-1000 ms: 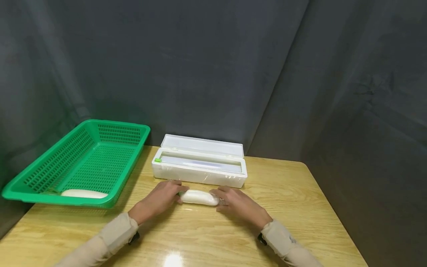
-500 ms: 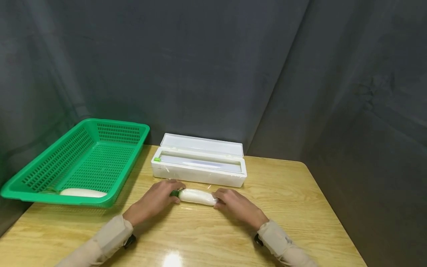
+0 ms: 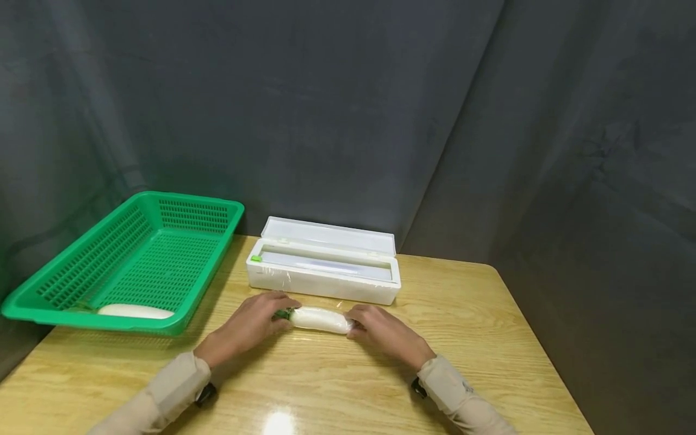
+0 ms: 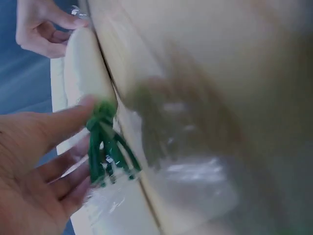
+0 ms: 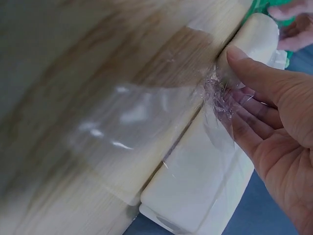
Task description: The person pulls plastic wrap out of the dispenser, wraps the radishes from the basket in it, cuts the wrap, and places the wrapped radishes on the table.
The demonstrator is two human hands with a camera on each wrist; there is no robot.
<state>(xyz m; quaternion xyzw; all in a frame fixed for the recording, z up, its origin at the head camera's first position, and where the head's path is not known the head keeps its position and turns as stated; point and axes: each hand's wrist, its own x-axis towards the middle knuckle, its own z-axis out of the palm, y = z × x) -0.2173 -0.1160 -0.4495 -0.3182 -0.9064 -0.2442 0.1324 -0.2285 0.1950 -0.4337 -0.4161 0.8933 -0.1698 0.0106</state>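
Observation:
A white radish (image 3: 319, 320) lies crosswise on the table in front of the cling film box, with clear film around it. At its leafy end, my left hand (image 3: 254, 320) grips it, thumb near the base of the cut green stems (image 4: 105, 142) and fingers behind. My right hand (image 3: 387, 332) holds the other end, its thumb on the white skin. Bunched cling film (image 5: 220, 100) gathers at that end by the right fingers. A sheet of film spreads over the wood in both wrist views.
The white cling film box (image 3: 323, 284) stands behind the radish, lid (image 3: 328, 235) raised, a green slider (image 3: 256, 258) at its left. A green basket (image 3: 214, 266) at the left holds another white radish (image 3: 136, 311). Dark curtains (image 3: 304, 121) border the table (image 3: 457, 290).
Both hands and the radish have shifted slightly left. More of the green stems shows by the left hand, and the right hand has closed in over the bunched film at the other end.

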